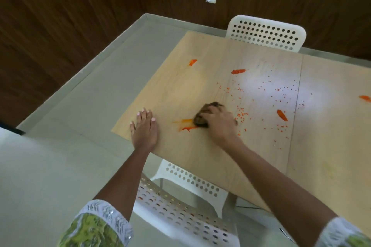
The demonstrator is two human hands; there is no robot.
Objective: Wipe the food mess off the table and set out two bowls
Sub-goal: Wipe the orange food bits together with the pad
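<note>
The right hand (217,124) grips a dark brown cloth (204,115), fingers curled over it, and presses it onto the light wooden counter (200,86) at the right end of an orange smear (185,125). The left hand (143,128) lies flat on the counter near its left edge, fingers straight and together, holding nothing, just left of that smear. Further orange streaks lie apart on the counter: one at the far left (192,62), one near the centre rear (238,71), one to the right of the cloth (282,115) and one at the right frame edge (365,98). Small orange crumbs (241,114), possibly grains, are scattered between the streaks. One white perforated chair (267,34) stands at the far side of the counter; a second (180,206) stands at the near side, below the forearms. No bowls are in view.
</note>
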